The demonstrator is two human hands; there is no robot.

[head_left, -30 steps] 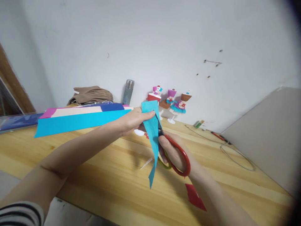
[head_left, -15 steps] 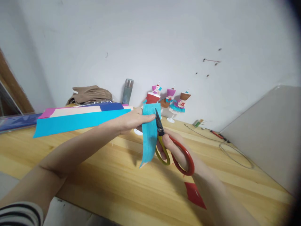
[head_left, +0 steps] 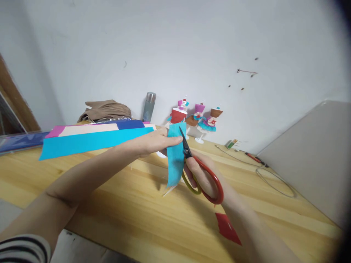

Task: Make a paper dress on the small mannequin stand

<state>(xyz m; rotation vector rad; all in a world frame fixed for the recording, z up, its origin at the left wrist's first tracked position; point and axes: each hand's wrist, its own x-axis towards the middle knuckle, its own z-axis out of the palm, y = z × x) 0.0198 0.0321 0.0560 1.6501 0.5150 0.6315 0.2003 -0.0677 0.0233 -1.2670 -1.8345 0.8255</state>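
My left hand (head_left: pixel 157 141) pinches a strip of blue crepe paper (head_left: pixel 175 164), thumb on its front face; the strip hangs down with its lower end curling. In my right hand (head_left: pixel 201 171) is a pair of scissors (head_left: pixel 216 185) with black blades, one red handle loop and one yellow-green loop. The blades point up and lie at the right edge of the strip, close to my left thumb. Fingers of my left hand behind the paper are hidden.
Long folded coloured papers (head_left: pixel 95 141) lie at left, before a brown cloth (head_left: pixel 106 109) and a flask (head_left: pixel 149 107). Small dress stands (head_left: pixel 207 124) line the wall. A red scrap (head_left: pixel 227 229) lies in front; a cable (head_left: pixel 271 182) and a red-handled tool (head_left: pixel 253 157) are at right.
The scissor handles have tilted and shifted slightly left, and the blades have come closer together. The blue strip's lower end has swung up a little; a thin pale sliver shows below it.
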